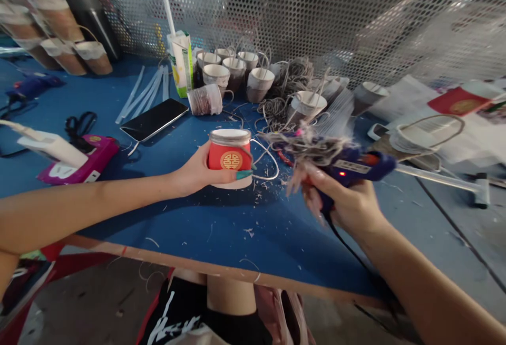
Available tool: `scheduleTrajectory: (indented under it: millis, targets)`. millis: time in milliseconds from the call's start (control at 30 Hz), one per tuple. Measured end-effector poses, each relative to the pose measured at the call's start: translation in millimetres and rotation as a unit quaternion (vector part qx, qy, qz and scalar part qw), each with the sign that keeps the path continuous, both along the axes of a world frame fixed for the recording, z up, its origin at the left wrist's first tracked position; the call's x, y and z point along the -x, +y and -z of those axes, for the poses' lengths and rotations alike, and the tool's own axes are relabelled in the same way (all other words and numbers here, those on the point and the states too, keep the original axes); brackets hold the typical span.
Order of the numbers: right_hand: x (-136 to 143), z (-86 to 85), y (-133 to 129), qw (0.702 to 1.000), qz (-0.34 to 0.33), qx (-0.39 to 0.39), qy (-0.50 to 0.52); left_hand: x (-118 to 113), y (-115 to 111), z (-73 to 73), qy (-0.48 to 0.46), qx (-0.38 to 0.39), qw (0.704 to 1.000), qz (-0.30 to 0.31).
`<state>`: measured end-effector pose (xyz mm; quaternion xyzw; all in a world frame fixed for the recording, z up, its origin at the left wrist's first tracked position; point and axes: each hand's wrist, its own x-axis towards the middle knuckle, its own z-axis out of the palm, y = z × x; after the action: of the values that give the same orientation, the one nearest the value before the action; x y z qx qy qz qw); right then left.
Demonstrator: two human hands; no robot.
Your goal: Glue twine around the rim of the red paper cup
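Observation:
My left hand (197, 171) is wrapped round a small paper cup (229, 157) with a red band and a gold emblem. Grey cord runs round the rim of this cup, and a white cord loop (272, 165) sticks out from its right side. In my right hand (343, 197) is a dark blue hot glue gun (356, 165) with a lit red light. A clear glue stick (435, 176) comes out of the gun's back end. Tangled grey fibres (312, 144) hang about its front and hide the nozzle. My right fingers are somewhat blurred.
Several cord-wrapped cups (261, 84) and a heap of grey cord (296, 78) lie at the back. A phone (155, 119), a drink carton (182, 65), glue sticks (148, 92) and a purple power strip (79, 163) are on the left. Perforated metal mesh (316, 12) stands behind.

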<state>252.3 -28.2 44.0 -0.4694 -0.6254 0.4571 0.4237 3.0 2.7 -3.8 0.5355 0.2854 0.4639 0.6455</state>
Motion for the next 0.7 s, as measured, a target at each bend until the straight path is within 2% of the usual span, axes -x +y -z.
scheduleTrajectory:
  millis: [67, 100, 167, 233, 267, 300, 367, 433, 500, 533, 600, 633, 700]
  targets:
    - [-9, -9.4, -8, 0.989, 0.097, -0.067, -0.087, 0, 2, 2.5, -0.01, 0.013, 1.0, 0.0]
    - [-15, -13.0, -12, 0.97, 0.153, -0.103, -0.158, 0, 3, 3.5, -0.01, 0.018, 1.0, 0.0]
    - [-30, -16.1, -19, 0.894, 0.249, -0.158, -0.337, -1, 4, 4.7, -0.012, 0.023, 1.0, -0.006]
    - [-47, -13.0, -23, 0.804, 0.3, -0.162, -0.488, -2, 4, 5.2, -0.019, 0.02, 1.0, -0.012]
    - [-56, -9.6, -23, 0.773, 0.305, -0.138, -0.538, -3, 4, 5.3, -0.024, 0.018, 0.999, -0.014]
    - [-65, -5.6, -22, 0.758, 0.295, -0.107, -0.572, -4, 4, 5.2, -0.029, 0.018, 0.999, -0.015]
    - [-77, 0.9, -18, 0.76, 0.258, -0.069, -0.593, -5, 3, 5.0, -0.034, 0.025, 0.999, -0.017]
    - [-79, 0.7, -18, 0.771, 0.224, -0.075, -0.591, -6, 3, 4.7, -0.034, 0.039, 0.998, -0.025]
    - [-67, -8.3, -22, 0.785, 0.21, -0.146, -0.564, -5, 3, 4.3, -0.032, 0.05, 0.998, -0.026]
    - [-56, -15.1, -25, 0.791, 0.221, -0.207, -0.531, -5, 3, 3.9, -0.032, 0.05, 0.998, -0.021]
    - [-29, -29.6, -31, 0.823, 0.177, -0.333, -0.425, -4, 3, 2.8, -0.032, 0.043, 0.999, -0.005]
    - [-14, -35.4, -32, 0.839, 0.129, -0.373, -0.375, -4, 2, 2.2, -0.034, 0.038, 0.999, 0.002]
    - [10, -41.2, -30, 0.878, -0.044, -0.392, -0.273, -3, 2, 1.0, -0.038, 0.035, 0.999, 0.003]
